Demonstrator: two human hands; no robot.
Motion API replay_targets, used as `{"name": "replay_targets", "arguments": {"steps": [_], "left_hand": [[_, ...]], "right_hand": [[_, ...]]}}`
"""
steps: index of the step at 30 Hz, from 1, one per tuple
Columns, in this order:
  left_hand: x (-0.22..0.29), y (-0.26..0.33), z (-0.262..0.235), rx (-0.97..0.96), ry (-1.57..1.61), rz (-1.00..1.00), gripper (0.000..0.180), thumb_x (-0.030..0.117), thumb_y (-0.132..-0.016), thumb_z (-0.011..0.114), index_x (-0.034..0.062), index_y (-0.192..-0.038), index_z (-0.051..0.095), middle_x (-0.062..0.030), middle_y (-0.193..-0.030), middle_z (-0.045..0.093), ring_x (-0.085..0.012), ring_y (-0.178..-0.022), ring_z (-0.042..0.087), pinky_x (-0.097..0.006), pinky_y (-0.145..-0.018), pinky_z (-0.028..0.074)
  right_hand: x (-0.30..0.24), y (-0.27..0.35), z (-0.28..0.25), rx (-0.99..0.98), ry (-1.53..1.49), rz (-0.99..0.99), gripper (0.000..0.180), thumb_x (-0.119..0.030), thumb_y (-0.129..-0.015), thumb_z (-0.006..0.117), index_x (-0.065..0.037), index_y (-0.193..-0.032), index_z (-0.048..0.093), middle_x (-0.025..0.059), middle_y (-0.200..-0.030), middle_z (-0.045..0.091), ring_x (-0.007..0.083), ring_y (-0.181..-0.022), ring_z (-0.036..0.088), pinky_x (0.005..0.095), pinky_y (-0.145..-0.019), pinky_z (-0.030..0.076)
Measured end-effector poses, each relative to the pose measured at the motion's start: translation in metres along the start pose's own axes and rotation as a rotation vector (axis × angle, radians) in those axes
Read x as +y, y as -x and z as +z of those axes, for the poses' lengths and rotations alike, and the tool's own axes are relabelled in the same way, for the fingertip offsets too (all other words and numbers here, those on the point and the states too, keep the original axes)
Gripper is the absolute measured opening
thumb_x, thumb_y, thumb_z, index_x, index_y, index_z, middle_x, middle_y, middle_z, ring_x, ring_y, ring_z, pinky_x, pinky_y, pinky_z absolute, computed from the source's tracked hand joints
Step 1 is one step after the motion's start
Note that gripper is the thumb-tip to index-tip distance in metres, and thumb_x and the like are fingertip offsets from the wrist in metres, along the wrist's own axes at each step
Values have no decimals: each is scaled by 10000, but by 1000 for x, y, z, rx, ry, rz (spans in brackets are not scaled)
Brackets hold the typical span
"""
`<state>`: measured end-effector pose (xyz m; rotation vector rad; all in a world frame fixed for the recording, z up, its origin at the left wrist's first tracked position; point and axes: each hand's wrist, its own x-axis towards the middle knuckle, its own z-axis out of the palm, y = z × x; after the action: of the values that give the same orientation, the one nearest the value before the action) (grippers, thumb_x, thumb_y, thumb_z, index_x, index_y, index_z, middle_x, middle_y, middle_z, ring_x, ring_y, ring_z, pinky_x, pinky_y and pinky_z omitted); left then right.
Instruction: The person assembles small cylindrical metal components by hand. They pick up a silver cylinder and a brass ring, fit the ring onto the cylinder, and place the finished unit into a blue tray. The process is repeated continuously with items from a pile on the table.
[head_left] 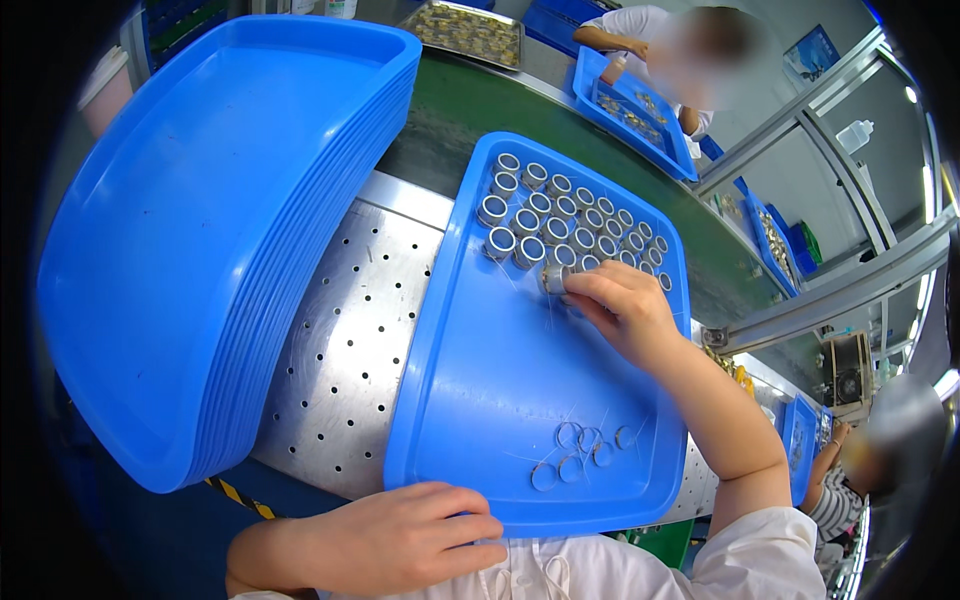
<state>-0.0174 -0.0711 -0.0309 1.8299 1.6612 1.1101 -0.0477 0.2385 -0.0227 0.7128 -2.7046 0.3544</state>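
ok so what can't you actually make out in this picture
All in the head view:
- Right end of the held metal cylinder: covered by the right hand.
- Any cylinders directly behind that hand: hidden by it.
- Pieces on the far metal tray: too small to identify.
- Left forearm: cut off by the lower edge.

Before the worker (620,560) a tray (500,380) lies on the bench (335,340), a stack of trays (200,200) to its left. In it, cylinders (557,232) stand in rows toward the far side, rings (570,480) toward the front right. The left hand (410,538) is at its near rim, the right hand (625,305) just before the rows. Behind runs the belt (470,110), a co-worker (640,22) beyond it
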Motion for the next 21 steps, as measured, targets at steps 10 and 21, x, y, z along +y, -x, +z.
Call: {"name": "replay_targets", "arguments": {"steps": [10, 21], "left_hand": [[-5, 0, 0, -5, 19, 14, 269, 56, -778, 586, 59, -1044, 623, -69, -1055, 593, -224, -1049, 530, -341, -840, 476], [-3, 0, 0, -22, 15, 4, 264, 59, -787, 580, 63, -1048, 615, -69, -1062, 588, -226, -1054, 525, -339, -841, 471]], "right_hand": [[1, 0, 1, 71, 17, 11, 168, -19, -711, 685, -54, -863, 623, 68, -723, 603, 229, -660, 546, 335, -585, 460], [-9, -18, 0, -115, 176, -46, 191, -49, -684, 674, -73, -869, 632, 65, -829, 524, 236, -789, 510, 354, -702, 439]]}}
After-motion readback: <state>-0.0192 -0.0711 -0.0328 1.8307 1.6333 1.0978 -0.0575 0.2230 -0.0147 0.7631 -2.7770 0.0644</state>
